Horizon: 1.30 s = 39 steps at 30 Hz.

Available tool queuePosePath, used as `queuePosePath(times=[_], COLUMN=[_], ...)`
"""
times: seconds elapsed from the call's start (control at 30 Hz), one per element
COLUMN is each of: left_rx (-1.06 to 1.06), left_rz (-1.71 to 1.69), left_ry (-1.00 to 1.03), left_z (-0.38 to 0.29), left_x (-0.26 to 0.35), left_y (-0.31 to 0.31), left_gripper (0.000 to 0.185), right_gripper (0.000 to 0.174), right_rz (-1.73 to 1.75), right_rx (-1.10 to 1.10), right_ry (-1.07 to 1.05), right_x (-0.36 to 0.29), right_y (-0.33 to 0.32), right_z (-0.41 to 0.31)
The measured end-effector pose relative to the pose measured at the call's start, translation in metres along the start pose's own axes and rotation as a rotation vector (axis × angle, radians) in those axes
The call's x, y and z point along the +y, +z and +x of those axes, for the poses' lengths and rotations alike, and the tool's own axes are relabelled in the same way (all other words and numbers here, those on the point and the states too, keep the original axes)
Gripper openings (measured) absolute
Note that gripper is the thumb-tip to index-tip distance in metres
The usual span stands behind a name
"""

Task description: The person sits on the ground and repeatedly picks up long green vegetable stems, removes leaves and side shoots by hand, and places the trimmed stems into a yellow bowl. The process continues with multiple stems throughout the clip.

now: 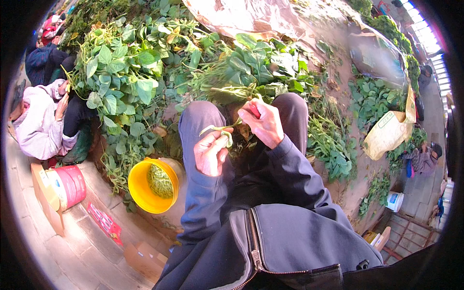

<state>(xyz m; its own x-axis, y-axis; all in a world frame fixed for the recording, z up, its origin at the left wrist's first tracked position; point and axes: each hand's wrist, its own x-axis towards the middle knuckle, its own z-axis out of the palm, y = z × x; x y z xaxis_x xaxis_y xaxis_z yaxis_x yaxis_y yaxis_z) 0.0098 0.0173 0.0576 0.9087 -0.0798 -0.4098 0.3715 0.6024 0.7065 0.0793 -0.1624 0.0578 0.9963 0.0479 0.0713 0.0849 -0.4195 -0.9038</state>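
Both hands are above my knees. My left hand is closed on green bean pods at its fingertips. A thin green stem runs from there towards my right hand, which grips a small red-handled tool; its working end is hidden. Just beyond the right hand lies a cut bunch of leafy bean plants, its pale stems pointing to the left. To the left of my left knee stands a yellow bucket partly filled with green pods.
A large heap of bean plants covers the ground ahead and left. A person in a light checked top sits at the left beside a red and white bucket. A pale sack lies right; cardboard lies low left.
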Motion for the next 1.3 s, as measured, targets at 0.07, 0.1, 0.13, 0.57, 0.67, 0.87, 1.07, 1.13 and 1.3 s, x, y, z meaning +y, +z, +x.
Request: queuePosePath(times=[0.07,0.1,0.13,0.57,0.67,0.87,1.07,1.13,1.3], left_rx=[-0.019,-0.027,-0.031,-0.097,-0.104,-0.115,-0.124,-0.115,-0.12], left_rz=[0.014,0.019,0.018,0.054,0.052,0.038,-0.047,-0.07,-0.176], left_ry=[0.002,0.004,0.002,-0.059,-0.1,-0.102,-0.119,-0.129,-0.145], left_z=[-0.003,-0.003,-0.002,-0.006,-0.007,-0.009,-0.007,-0.009,-0.013], left_x=[0.004,0.006,0.005,0.01,0.01,0.008,-0.002,0.002,0.009], left_y=[0.003,0.002,0.0,-0.006,-0.009,-0.012,-0.02,-0.017,-0.009], left_gripper=[0.025,0.025,0.025,0.03,0.03,0.029,0.027,0.027,0.03], right_gripper=[0.015,0.016,0.014,0.009,0.01,0.012,0.012,0.011,0.012], right_rz=[0.095,0.142,0.174,0.263,0.282,0.298,0.34,0.341,0.383], right_rx=[0.01,0.012,-0.005,-0.025,-0.029,-0.01,-0.002,0.001,0.016], right_ry=[0.046,0.067,0.101,0.174,0.216,0.22,0.212,0.228,0.228], right_x=[0.005,0.005,0.004,-0.002,-0.004,-0.001,-0.001,-0.004,-0.002], right_y=[0.0,0.001,0.001,0.002,0.002,0.003,0.006,0.006,0.007], right_z=[-0.003,-0.004,-0.005,-0.01,-0.01,-0.008,-0.01,-0.011,-0.01])
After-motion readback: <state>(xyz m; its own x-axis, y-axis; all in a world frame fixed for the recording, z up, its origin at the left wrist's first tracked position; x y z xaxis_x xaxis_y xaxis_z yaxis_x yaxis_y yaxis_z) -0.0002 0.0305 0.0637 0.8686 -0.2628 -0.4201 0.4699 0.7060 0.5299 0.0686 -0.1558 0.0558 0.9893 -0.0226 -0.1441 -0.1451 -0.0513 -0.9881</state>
